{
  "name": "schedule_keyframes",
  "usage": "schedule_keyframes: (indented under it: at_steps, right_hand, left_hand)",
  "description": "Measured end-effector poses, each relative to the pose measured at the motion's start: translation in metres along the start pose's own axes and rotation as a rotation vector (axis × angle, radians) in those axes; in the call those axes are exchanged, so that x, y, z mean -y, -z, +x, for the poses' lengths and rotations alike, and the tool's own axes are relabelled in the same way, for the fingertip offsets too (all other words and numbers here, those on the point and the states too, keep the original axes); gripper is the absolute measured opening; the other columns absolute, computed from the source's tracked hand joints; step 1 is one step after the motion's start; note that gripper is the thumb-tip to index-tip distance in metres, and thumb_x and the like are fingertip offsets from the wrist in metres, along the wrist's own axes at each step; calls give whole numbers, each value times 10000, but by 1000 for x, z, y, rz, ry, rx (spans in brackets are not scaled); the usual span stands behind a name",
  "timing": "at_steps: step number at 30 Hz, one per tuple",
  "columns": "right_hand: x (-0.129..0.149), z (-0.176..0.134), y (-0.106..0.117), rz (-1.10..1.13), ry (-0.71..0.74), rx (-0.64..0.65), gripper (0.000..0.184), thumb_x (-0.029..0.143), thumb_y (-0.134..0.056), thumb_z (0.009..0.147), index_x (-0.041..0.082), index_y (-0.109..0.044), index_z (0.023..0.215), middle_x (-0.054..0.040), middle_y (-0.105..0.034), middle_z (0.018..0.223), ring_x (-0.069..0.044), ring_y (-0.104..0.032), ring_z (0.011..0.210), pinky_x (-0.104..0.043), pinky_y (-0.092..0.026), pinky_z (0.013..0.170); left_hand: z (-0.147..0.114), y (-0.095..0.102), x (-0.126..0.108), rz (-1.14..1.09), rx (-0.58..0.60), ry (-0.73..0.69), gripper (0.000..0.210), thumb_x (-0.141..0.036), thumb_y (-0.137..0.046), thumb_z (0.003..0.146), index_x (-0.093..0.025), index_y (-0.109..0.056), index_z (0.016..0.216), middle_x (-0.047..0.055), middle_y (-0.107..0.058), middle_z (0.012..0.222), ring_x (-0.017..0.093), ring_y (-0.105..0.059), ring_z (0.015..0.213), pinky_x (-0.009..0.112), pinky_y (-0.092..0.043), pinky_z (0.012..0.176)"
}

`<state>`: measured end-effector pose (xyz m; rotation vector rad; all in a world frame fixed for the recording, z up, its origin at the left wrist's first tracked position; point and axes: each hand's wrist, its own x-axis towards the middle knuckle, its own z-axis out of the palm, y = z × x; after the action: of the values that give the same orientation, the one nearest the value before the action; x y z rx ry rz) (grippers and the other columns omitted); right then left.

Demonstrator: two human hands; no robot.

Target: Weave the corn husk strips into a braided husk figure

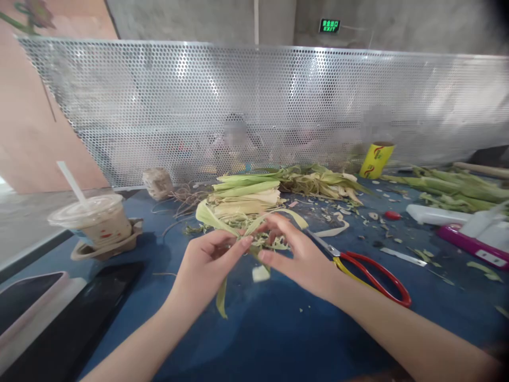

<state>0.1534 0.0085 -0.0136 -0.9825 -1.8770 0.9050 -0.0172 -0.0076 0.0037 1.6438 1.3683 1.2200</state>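
Pale green husk strip [210,217], blue tabletop [222,345], red-and-yellow-handled scissors [332,249], silver hole-dotted screen [159,106], bright yellow cylinder [376,162].

2 bare forearms [157,329] are seen, tapered toward bare wrists [181,289]. The left hand [209,260] and the right hand [304,260] are likewise uncovered, and slender fingers [284,226] are seen on both.

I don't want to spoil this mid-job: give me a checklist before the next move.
1. Left hand holding husk strips: ok, pinched by thumb and fingers.
2. Right hand gripping too: cannot tell, contact partly hidden.
3. Scissors well away from that hand: not ok, lying close beside it.
4. Drink cup upright: ok, standing in its holder.
5. Table free of scraps: not ok, many scattered.
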Motion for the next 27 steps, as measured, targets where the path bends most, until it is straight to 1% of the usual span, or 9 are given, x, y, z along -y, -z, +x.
schedule_keyframes:
  at_steps: [2,3,4,6,13,17,22,25,27]
  right_hand:
    - [4,-1,0,-39,0,51,282,361,-566,762,209,-562,1000,-20,-628,819,-149,-568,761,-282,-441,726]
    - [6,-1,1,-60,4,68,147,326,-553,773,195,-594,825,-2,-618,710,-131,-563,684,-256,-436,677]
    - [8,-1,2,-79,7,82,153,298,-536,784,185,-577,689,9,-600,638,-116,-551,628,-237,-426,638]
    - [11,0,5,-108,14,90,212,271,-531,783,178,-534,593,20,-583,594,-100,-533,580,-214,-407,592]
    - [13,4,15,-107,24,173,176,278,-535,779,182,-530,632,22,-575,635,-100,-531,619,-210,-399,597]
    - [14,4,17,-93,36,190,187,301,-537,779,185,-529,634,16,-574,629,-110,-536,625,-228,-408,604]
    - [13,4,15,-78,-5,215,200,312,-514,796,184,-551,646,-2,-612,663,-124,-569,641,-251,-436,630]
    - [11,4,11,-38,4,224,171,337,-508,802,185,-585,785,-27,-638,762,-143,-588,712,-271,-450,669]
    - [10,4,8,-10,19,184,204,366,-530,787,183,-578,863,-35,-637,804,-150,-588,740,-274,-452,682]
  left_hand:
    - [2,2,1,41,-12,-19,207,-335,-621,682,-151,-592,592,-4,-610,589,145,-552,596,218,-397,530]
    - [3,3,0,64,-13,-25,207,-338,-614,688,-153,-596,596,-2,-619,600,148,-556,605,220,-399,534]
    - [3,4,0,89,-17,-32,210,-341,-606,694,-154,-601,598,-1,-630,608,147,-555,602,220,-399,533]
    - [4,4,-1,127,-21,-37,206,-343,-596,701,-159,-623,612,0,-652,624,142,-551,588,217,-398,523]
    - [7,8,-5,97,-8,-98,216,-299,-596,712,-183,-652,538,-7,-684,630,154,-604,693,209,-442,640]
    - [8,8,-4,-3,-28,-45,199,-307,-619,699,-178,-659,553,0,-673,625,149,-591,682,213,-441,641]
    - [10,5,-1,-255,81,118,308,-429,-597,707,-149,-656,594,15,-635,573,119,-530,538,213,-415,534]
    - [8,2,-2,-370,158,146,398,-469,-525,750,-135,-632,562,34,-642,604,125,-541,569,219,-423,559]
    - [5,0,-3,-337,188,143,346,-439,-564,732,-135,-627,579,18,-632,593,118,-541,565,217,-426,572]
